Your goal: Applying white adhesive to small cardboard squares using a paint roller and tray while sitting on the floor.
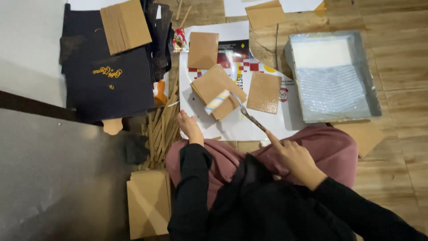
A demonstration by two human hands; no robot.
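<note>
Person seated on the wood floor [401, 111], head view looking down over the lap

Right hand [296, 158], lower centre-right of the frame: grip closed around the handle end of a small paint roller [219, 101], index finger laid straight along the handle. Roller's long axis runs diagonally, from the hand at lower right up to the white-and-blue foam head at upper left. Foam head lies on the top sheet of a stack of brown cardboard squares [214, 87] at frame centre; contact looks real, though how firmly it presses cannot be told

Left hand [189, 127], left of centre: fingers curled loosely, holding nothing that shows, fingertips down on the white poster sheet [232, 127] just beside the stack's lower-left corner. This is the nearer hand to the stack; the right reaches it only through the roller

Key relation: stack lies up and left of the right grip, along the line of the handle

Around it: one cardboard square [203, 50] above the stack, one glossy-looking square [264, 92] to its right. Grey roller tray [332, 76] with a white liquid, upper right, well apart from the roller head. Dark folder-like covers [107, 76] at upper left, a bundle of wooden sticks [160, 129] beside the left hand, more cardboard [149, 203] at lower left
</note>
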